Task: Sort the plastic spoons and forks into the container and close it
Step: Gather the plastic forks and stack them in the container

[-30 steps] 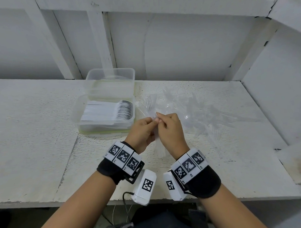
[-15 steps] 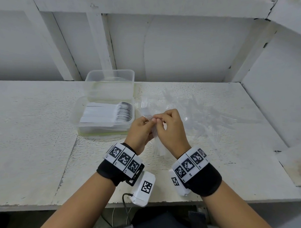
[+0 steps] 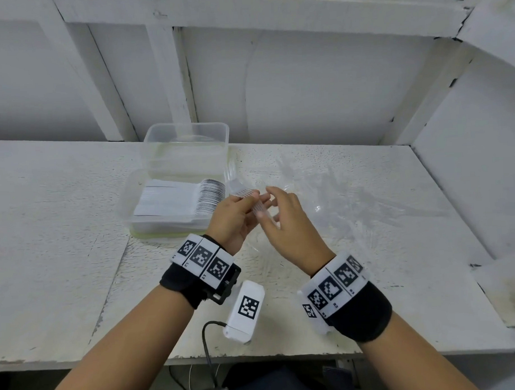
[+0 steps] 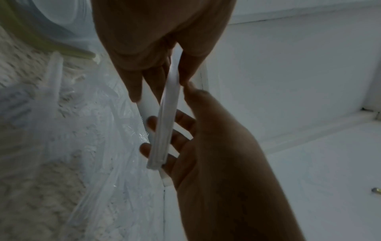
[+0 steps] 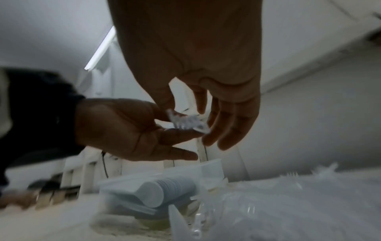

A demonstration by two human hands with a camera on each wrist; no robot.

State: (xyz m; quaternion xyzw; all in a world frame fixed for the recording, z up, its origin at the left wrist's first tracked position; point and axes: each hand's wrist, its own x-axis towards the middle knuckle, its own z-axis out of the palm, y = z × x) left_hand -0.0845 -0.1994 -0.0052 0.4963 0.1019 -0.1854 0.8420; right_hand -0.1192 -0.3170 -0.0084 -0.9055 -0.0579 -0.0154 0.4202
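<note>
My left hand (image 3: 250,199) pinches a small stack of clear plastic forks (image 3: 248,195), tines pointing toward the container; the handles (image 4: 163,135) show in the left wrist view. My right hand (image 3: 272,206) hovers just right of the stack, fingers spread and relaxed, holding nothing. The clear container (image 3: 128,205) sits left of the hands. It holds a neat row of white spoons (image 3: 177,197), and its lid (image 3: 187,139) stands up behind. A loose pile of clear forks (image 3: 352,197) lies on the table to the right.
The white table (image 3: 47,231) stretches left of the container. A white wall with beams runs behind, and a side panel (image 3: 467,143) closes the right end. The front edge is near my wrists.
Both hands pinched the fork stack together before. Now my right hand has let go and opened, and my left hand holds the stack alone, a little closer to the container.
</note>
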